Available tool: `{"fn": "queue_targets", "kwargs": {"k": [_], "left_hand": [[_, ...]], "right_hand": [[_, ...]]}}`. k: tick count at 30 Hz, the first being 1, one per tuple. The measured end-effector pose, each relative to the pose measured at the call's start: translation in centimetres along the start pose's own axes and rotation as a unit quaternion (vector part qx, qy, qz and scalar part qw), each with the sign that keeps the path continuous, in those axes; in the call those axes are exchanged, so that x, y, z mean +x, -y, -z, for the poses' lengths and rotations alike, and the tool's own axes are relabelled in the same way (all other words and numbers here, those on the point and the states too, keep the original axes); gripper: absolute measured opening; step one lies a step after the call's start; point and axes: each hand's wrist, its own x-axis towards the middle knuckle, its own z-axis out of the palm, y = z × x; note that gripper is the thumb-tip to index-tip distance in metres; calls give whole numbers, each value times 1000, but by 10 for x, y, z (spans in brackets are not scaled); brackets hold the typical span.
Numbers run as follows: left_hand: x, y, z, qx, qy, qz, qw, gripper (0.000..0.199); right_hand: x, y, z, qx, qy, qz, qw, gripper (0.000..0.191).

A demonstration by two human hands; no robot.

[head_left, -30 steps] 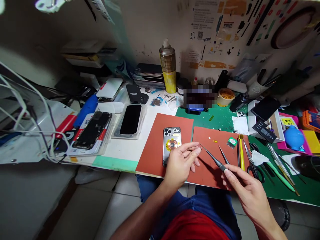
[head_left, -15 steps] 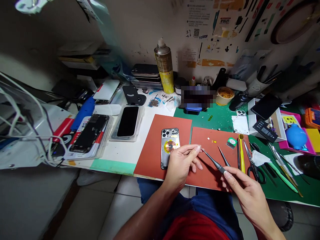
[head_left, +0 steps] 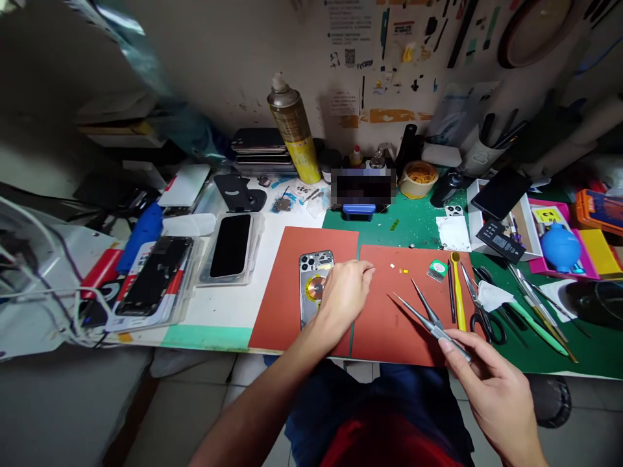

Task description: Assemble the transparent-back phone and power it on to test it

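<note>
My left hand (head_left: 346, 292) is over the right side of an opened phone housing (head_left: 307, 305), its thumb and fingertips pinched together. What they hold, if anything, is too small to make out. The housing shows camera rings at the top and a round copper coil (head_left: 315, 288), partly covered by my hand. Held in my right hand (head_left: 496, 383) is a pair of slim grey tweezers (head_left: 419, 317), pointing up and left above the brown mat (head_left: 379, 324). A second pointed tool (head_left: 423, 299) lies just beyond them. Tiny white and yellow pieces (head_left: 405, 271) rest on the mat.
Scissors (head_left: 481, 318), a yellow-handled tool (head_left: 458, 292) and a green-handled brush (head_left: 540, 331) lie at right. A black-screened phone (head_left: 230, 245) and another opened phone (head_left: 158, 275) are at left. A spray can (head_left: 296, 130) stands behind, near a tub of rubber bands (head_left: 418, 178).
My left hand has drawn away from the tweezers' tip, leftward and with its fingers curled closer. The tweezers have stayed in my right hand. The whole view has shifted slightly.
</note>
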Motion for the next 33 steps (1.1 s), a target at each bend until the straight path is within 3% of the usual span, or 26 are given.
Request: {"fn": "queue_targets", "kwargs": {"k": [7,11,13,16,18,20,23,26,29,33], "left_hand": [[-1,-2,12,114,11,-34,993,23],[-35,1,18,125,35,-54,990,24],[-58,4,15,105,39,-74,991,24],[-93,10,8,70,33,-86,993,21],[-110,14,8,62,19,-82,995,21],[-121,18,15,68,-15,-82,994,22],[-129,27,36,81,-96,-62,990,20],[-131,40,57,66,-171,-7,983,19],[-132,55,66,14,-207,39,978,20],[-138,68,63,-119,-213,83,966,24]], "right_hand": [[5,4,5,-33,-35,111,993,18],[7,-2,2,1,-51,120,991,16],[6,0,-2,97,-46,89,990,20],[6,10,-11,216,20,36,976,25],[11,18,-20,124,94,57,986,26],[20,24,-34,-35,128,129,983,26],[33,28,-59,-215,82,228,946,33],[38,28,-78,-328,23,273,904,35],[36,22,-87,-375,4,322,869,32],[36,9,-88,-397,3,359,845,31]]}}
